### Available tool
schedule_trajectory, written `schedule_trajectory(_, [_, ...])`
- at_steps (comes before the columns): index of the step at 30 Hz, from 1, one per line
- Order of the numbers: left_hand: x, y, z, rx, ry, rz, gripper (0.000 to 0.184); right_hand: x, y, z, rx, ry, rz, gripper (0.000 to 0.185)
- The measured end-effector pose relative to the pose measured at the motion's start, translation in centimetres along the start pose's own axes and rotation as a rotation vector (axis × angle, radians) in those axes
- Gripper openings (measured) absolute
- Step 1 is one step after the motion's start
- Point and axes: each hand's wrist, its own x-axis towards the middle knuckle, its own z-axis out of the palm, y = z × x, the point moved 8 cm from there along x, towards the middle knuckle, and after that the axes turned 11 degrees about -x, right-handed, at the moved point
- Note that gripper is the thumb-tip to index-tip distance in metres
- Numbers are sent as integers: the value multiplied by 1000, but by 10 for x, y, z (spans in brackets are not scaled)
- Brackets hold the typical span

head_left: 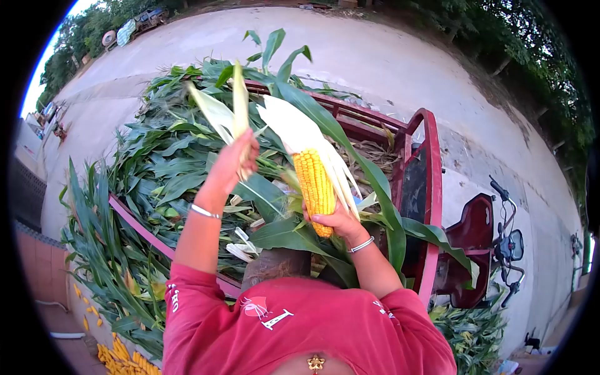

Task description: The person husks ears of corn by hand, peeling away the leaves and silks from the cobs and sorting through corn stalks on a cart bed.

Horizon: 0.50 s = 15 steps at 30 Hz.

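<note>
My right hand is closed around the lower end of an ear of corn, with its yellow kernels bare. Pale husk is peeled back from the ear and spreads above and along its right side. Up and to the left, my left hand is closed on strips of corn husk that point upward, slightly blurred. A gap separates the two hands. Long green corn leaves lie beneath and around the ear, partly hiding what is under my right hand.
I am at a red cart bed heaped with green corn stalks. Its pink side rail runs along the left. A seat and handlebars stand at right. Husked cobs lie on the ground at lower left.
</note>
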Motion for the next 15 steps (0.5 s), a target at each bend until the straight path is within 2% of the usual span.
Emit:
schedule_trajectory(1, [-8,-5,1,-2,5,3,27,0,2,-2,-44,44,12,65])
schedule_trajectory(3, [-23,-25,38,-179,-256,-93,34,3,12,-8,-116,31,61,76])
schedule_trajectory(5, [-27,-25,52,-264,-100,-9,42,4,-2,-2,-559,-4,-199,83])
schedule_trajectory(6, [-24,-28,58,-275,-239,-67,42,3,1,1,-644,-46,-128,77])
schedule_trajectory(7, [-21,-25,53,-283,-229,-63,42,3,0,2,-644,-57,-121,77])
schedule_trajectory(9, [-21,-34,59,-82,-346,-233,39,1,-1,7,-881,-107,-161,72])
schedule_trajectory(10, [-21,-28,57,-75,-272,-198,37,1,2,7,-1030,-85,-245,67])
schedule_trajectory(13, [-17,-11,49,-94,-128,-99,35,6,-1,11,-1167,-38,-266,70])
schedule_trajectory(14, [-12,-9,42,-97,-66,-37,34,5,0,13,-1265,-10,-361,70])
schedule_trajectory(15, [-11,-9,42,-97,-60,-30,34,7,-1,17,-1263,-18,-367,70])
